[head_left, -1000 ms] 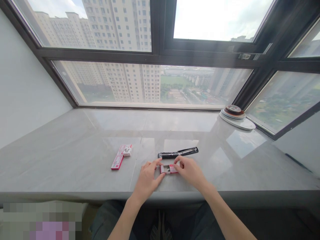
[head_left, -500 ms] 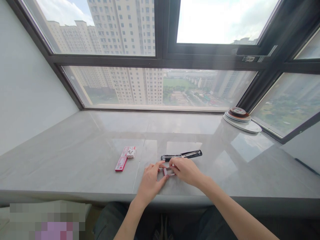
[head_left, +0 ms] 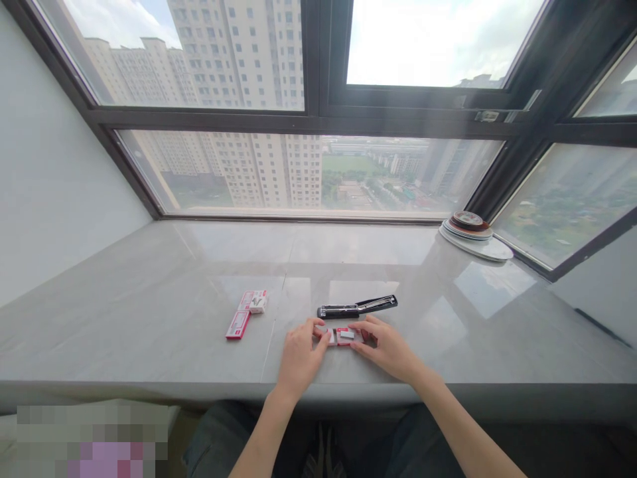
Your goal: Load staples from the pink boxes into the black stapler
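Observation:
Between my hands, near the front of the sill, lies a small red-and-white staple box (head_left: 343, 342), with a grey strip of staples (head_left: 347, 335) showing at its top. My left hand (head_left: 302, 352) pinches its left end between thumb and fingers, where a white part shows. The right end sits between the thumb and fingers of my right hand (head_left: 391, 348). Just behind them lies a black stapler (head_left: 343, 311), swung open with its metal channel showing. My fingers cover part of the box, so I cannot tell whether its two parts are joined.
Off to the left are flat pink-and-white boxes (head_left: 239, 325) with a small white box (head_left: 258, 302) on top. A stack of plates (head_left: 475, 249) stands in the back right corner by the window. The sill's front edge (head_left: 223, 384) runs before my knees.
My right hand has shifted slightly right and its fingers have spread along the staple box. The box's red face and the grey staple strip now show. My left hand keeps its grip.

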Demonstrator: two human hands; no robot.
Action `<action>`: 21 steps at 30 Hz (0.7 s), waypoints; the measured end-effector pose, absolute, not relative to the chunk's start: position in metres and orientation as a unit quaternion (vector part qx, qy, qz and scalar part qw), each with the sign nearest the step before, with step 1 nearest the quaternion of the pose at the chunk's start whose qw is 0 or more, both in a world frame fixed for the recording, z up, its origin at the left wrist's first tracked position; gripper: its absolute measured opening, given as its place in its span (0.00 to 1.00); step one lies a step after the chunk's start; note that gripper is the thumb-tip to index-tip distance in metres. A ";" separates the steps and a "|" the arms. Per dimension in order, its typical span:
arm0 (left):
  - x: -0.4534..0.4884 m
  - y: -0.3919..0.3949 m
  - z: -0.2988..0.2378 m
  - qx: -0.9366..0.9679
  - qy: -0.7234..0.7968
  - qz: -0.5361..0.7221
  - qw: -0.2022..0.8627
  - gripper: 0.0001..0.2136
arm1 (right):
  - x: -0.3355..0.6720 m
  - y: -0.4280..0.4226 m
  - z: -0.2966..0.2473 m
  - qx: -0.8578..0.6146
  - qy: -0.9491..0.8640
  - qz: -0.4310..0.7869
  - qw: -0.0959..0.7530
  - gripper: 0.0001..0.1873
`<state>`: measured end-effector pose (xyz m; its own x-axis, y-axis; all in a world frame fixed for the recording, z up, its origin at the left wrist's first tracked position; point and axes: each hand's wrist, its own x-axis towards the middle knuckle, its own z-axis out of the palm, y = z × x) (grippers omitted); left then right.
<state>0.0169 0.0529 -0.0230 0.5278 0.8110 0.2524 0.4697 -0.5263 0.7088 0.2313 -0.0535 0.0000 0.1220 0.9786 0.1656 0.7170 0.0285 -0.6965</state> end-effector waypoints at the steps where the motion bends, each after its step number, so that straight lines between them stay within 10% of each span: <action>1: 0.020 0.050 -0.024 0.824 0.385 0.293 0.295 0.09 | 0.229 -0.053 0.000 -0.668 -0.634 0.193 0.338 0.15; 21: 0.025 0.087 -0.025 0.860 0.364 0.257 0.249 0.12 | 0.212 -0.013 0.005 -0.680 -0.624 0.107 0.370 0.09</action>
<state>0.0254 0.0873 -0.0255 0.6030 0.7541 0.2602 0.4981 -0.6108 0.6155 0.2124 -0.0132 0.0048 0.1975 0.9278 0.3165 0.7693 0.0534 -0.6366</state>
